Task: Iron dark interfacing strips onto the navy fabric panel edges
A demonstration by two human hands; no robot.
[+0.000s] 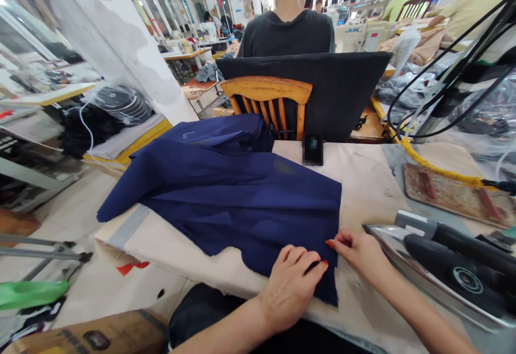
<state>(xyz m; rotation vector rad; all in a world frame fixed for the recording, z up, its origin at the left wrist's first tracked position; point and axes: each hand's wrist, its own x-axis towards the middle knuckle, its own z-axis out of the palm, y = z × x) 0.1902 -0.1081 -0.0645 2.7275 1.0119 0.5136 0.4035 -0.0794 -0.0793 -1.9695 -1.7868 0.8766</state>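
Observation:
A piece of navy blue fabric (242,198) lies spread with soft folds across a padded beige pressing table (366,171). Its far left part is bunched and hangs over the table's edge. My left hand (290,284) rests on the near right part of the cloth, its fingers curled and gripping it near the lower corner. At the right edge of the fabric, my right hand (358,249) pinches the border between thumb and fingers. An iron (435,268) with a dark handle lies just right of my right hand, its tip pointing toward the cloth.
A rusty metal plate (451,195) lies behind the iron, near a yellow-wrapped hose (439,165). A small blurred dark object (313,152) is at the table's back edge. Beyond are a wooden chair (268,89) and a seated person (287,34). A cardboard box (100,338) stands below left.

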